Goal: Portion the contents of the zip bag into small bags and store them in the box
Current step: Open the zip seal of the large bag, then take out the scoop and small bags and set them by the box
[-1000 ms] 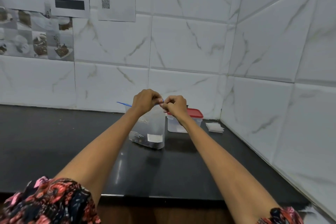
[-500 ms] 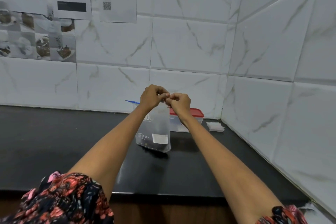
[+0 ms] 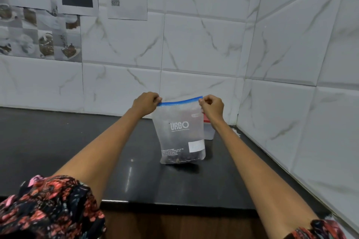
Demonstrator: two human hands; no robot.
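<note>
Two hands, left hand (image 3: 146, 103) and right hand (image 3: 212, 107), pinch the frosted zip bag's (image 3: 181, 134) blue top corners, dark contents at bottom.

Both arms reach forward, bare from the floral sleeves. The left hand (image 3: 147, 103) and right hand (image 3: 212, 107) are curled, each pinching a top corner of the bag (image 3: 181, 134), knuckles up.

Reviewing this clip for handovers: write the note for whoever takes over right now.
Left hand pinches the left end of the zip bag's blue seal; right hand pinches the right end.
Zip bag stands upright on the black counter, dark contents at its bottom.
Box with red lid sits behind the bag, mostly hidden.
Done: bag gripped at the seal. Left: open it, portion into small bags, store them in the box.
</note>
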